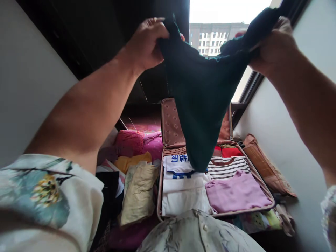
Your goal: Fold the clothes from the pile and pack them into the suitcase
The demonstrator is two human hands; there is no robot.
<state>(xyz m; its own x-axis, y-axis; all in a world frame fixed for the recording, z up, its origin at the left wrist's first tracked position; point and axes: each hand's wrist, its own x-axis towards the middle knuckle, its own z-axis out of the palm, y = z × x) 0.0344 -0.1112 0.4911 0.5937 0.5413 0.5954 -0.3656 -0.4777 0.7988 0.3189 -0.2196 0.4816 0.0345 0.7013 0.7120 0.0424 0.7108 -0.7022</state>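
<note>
— What do the two hands hold?

— The left hand (pixel 147 43) and the right hand (pixel 273 45) each pinch a top corner of a dark green garment (pixel 202 105), fingers closed on the cloth, raised high before the window (pixel 217 31).

— Where does the garment hang?

— It hangs between the hands, its lower tip above the open suitcase (pixel 262 185). Inside lie a white printed shirt (pixel 181 185), a striped top (pixel 228 166) and a pink garment (pixel 236 192). A yellowish folded cloth (pixel 139 192) lies just beside the suitcase.
</note>
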